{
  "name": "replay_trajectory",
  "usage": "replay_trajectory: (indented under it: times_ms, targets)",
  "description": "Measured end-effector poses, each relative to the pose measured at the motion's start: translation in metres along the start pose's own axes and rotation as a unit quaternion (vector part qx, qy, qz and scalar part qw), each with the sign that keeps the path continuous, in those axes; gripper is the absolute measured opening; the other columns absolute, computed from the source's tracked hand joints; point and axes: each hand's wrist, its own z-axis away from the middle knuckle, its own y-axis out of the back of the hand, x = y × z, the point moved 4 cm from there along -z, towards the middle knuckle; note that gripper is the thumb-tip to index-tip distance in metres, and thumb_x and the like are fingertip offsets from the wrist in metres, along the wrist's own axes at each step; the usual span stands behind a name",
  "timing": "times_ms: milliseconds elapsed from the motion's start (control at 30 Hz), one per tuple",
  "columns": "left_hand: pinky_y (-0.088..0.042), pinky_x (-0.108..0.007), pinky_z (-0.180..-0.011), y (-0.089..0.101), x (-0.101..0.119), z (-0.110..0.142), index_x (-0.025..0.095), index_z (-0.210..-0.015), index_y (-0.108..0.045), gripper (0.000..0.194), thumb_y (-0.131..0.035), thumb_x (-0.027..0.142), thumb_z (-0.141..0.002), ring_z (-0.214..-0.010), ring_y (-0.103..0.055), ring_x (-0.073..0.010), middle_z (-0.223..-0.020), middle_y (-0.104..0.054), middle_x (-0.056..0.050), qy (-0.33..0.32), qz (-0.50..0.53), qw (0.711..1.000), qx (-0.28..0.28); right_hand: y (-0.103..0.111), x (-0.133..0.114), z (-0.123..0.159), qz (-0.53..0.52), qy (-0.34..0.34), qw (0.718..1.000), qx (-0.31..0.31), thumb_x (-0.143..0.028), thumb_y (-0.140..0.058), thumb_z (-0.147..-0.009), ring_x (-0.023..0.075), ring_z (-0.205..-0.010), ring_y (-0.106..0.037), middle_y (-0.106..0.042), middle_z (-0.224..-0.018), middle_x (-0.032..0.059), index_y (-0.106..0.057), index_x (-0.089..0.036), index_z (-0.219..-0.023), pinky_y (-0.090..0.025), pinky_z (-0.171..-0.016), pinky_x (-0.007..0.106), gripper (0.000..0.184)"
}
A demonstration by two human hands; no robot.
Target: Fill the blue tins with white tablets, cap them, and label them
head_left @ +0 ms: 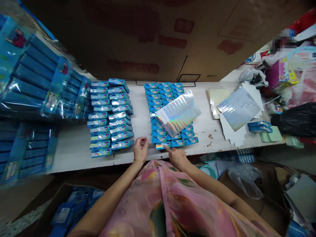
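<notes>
My left hand [141, 149] rests at the table's front edge, its fingers loosely bent and nothing visible in them. It is between two groups of blue boxes. With the index finger stretched out, my right hand [177, 157] touches the shiny label on the front-left blue box [160, 146] of the middle group. The other fingers of that hand are bent under. Behind it, more blue boxes [158, 132] with round marks lie in three columns. Across them lies a shiny holographic sticker sheet [181, 113], hiding several boxes.
Two columns of blue boxes [100, 129] stand on the left, beside wrapped blue packs [37, 72]. A large cardboard carton [148, 39] rises at the back. To the right lie another holographic sheet [238, 107], white backing sheets [230, 131] and two blue boxes [259, 126].
</notes>
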Motion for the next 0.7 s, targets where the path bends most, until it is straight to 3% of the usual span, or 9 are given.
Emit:
replay_trajectory:
  times_ms: [67,167,267,333,433,500,700]
  targets:
    - [-0.043,-0.028,-0.072,-0.008,0.032,-0.015,0.018,-0.094,-0.055,0.029,-0.053,0.034,-0.070,-0.083,-0.054,-0.0152,-0.093,-0.057,-0.006,-0.085,-0.032,0.996,-0.023,0.012,0.004,-0.007,0.003,0.019,1.000,0.007,-0.020,-0.036,-0.082,0.0162,-0.060,-0.056,-0.062,-0.074,0.0042,-0.044,-0.029,-0.121,-0.037,-0.053,0.025,0.041]
    - [-0.044,-0.029,-0.074,-0.033,0.069,-0.048,0.017,-0.107,-0.052,0.044,-0.057,0.036,-0.068,-0.095,-0.051,-0.0192,-0.108,-0.053,-0.009,-0.122,-0.050,0.990,-0.044,0.051,0.015,-0.036,-0.026,0.045,0.993,0.110,-0.022,-0.032,-0.085,0.0162,-0.076,-0.055,-0.061,-0.086,0.0060,-0.044,-0.024,-0.123,-0.039,-0.063,0.025,0.039]
    - [-0.044,-0.029,-0.071,-0.061,0.081,-0.082,0.014,-0.104,-0.055,0.048,-0.065,0.032,-0.059,-0.085,-0.054,-0.0184,-0.098,-0.058,-0.008,-0.061,0.013,0.997,-0.055,0.096,0.029,-0.083,-0.016,0.050,0.974,0.221,-0.023,-0.030,-0.087,0.0183,-0.087,-0.049,-0.055,-0.098,0.0091,-0.043,-0.021,-0.123,-0.037,-0.073,0.027,0.038]
    - [-0.045,-0.027,-0.064,-0.077,0.079,-0.095,0.014,-0.092,-0.060,0.037,-0.065,0.027,-0.058,-0.071,-0.056,-0.0154,-0.078,-0.061,-0.004,0.006,0.073,0.995,-0.069,0.114,0.037,-0.116,0.016,0.054,0.969,0.240,-0.024,-0.031,-0.087,0.0202,-0.088,-0.046,-0.051,-0.105,0.0101,-0.043,-0.021,-0.123,-0.036,-0.073,0.030,0.037]
    - [-0.043,-0.024,-0.051,-0.089,0.074,-0.099,0.013,-0.079,-0.061,0.020,-0.059,0.024,-0.063,-0.054,-0.053,-0.0120,-0.057,-0.056,0.001,0.060,0.118,0.988,-0.076,0.120,0.046,-0.150,0.065,0.095,0.972,0.206,-0.027,-0.033,-0.088,0.0215,-0.087,-0.043,-0.050,-0.106,0.0103,-0.048,-0.022,-0.117,-0.034,-0.070,0.031,0.033]
    - [-0.041,-0.022,-0.046,-0.091,0.073,-0.096,0.013,-0.078,-0.060,0.017,-0.056,0.023,-0.064,-0.049,-0.051,-0.0109,-0.053,-0.055,0.003,0.069,0.127,0.987,-0.067,0.114,0.050,-0.158,0.094,0.135,0.969,0.186,-0.027,-0.032,-0.088,0.0213,-0.086,-0.042,-0.050,-0.107,0.0104,-0.048,-0.020,-0.116,-0.033,-0.069,0.032,0.033]
    - [-0.040,-0.021,-0.045,-0.092,0.073,-0.094,0.012,-0.076,-0.059,0.015,-0.057,0.021,-0.064,-0.048,-0.050,-0.0098,-0.051,-0.054,0.003,0.081,0.149,0.984,-0.057,0.103,0.056,-0.133,0.152,0.176,0.950,0.207,-0.025,-0.029,-0.089,0.0203,-0.084,-0.041,-0.049,-0.110,0.0085,-0.054,-0.018,-0.104,-0.030,-0.067,0.032,0.030]
